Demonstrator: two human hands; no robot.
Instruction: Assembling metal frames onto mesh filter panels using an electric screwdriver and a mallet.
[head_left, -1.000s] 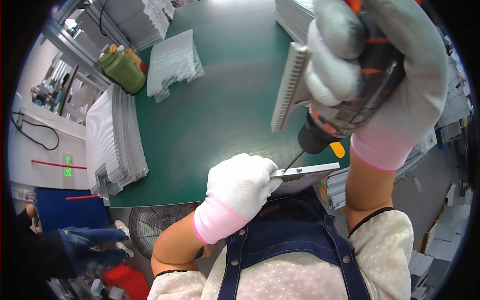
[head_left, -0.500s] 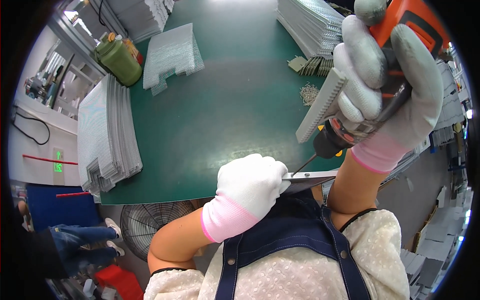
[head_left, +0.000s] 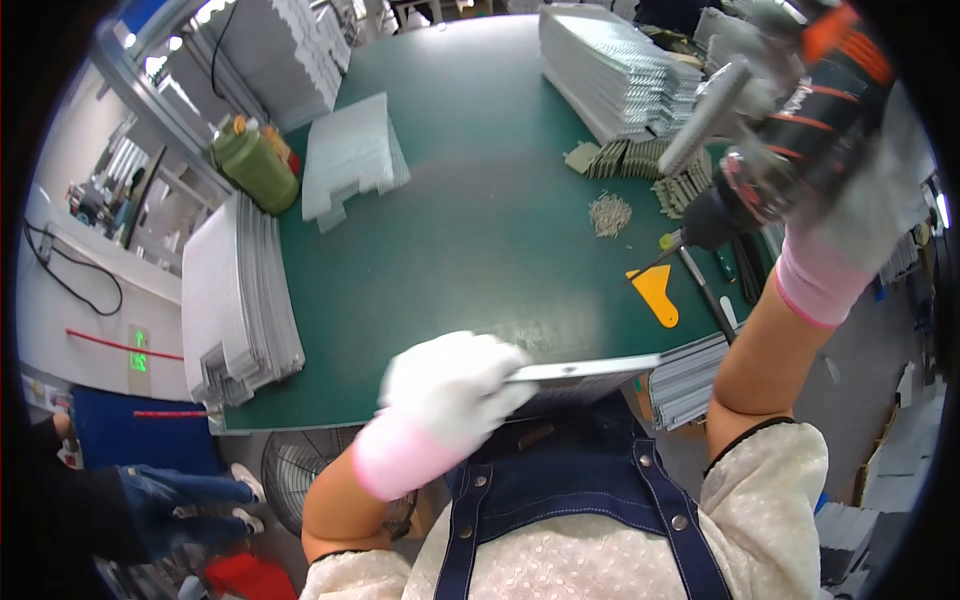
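Note:
My left hand (head_left: 445, 400), in a white glove with a pink cuff, grips one end of a thin flat panel (head_left: 590, 369) with a pale edge, held on its edge at the near side of the table. Up at the right, my gloved right hand (head_left: 865, 215), smeared by motion, holds an orange and black power drill (head_left: 825, 110). Its long thin bit (head_left: 655, 263) points down and left, well off the panel and over a yellow scraper (head_left: 655, 297). A pale grey toothed strip (head_left: 705, 117) is also at the right hand; how it is held cannot be made out.
On the green table (head_left: 480, 230) lie a heap of small screws (head_left: 609, 214), stacked bubble-wrap sleeves (head_left: 610, 75), more sleeves (head_left: 240, 300) at left, and a loose one (head_left: 350, 160). A green bottle (head_left: 255, 165) stands at the left edge. A fan (head_left: 295, 480) is below; a person (head_left: 170, 500) is at lower left.
My right hand has lifted the drill away from the panel's edge, up and to the right. My left hand and the panel have shifted slightly left and down in the view.

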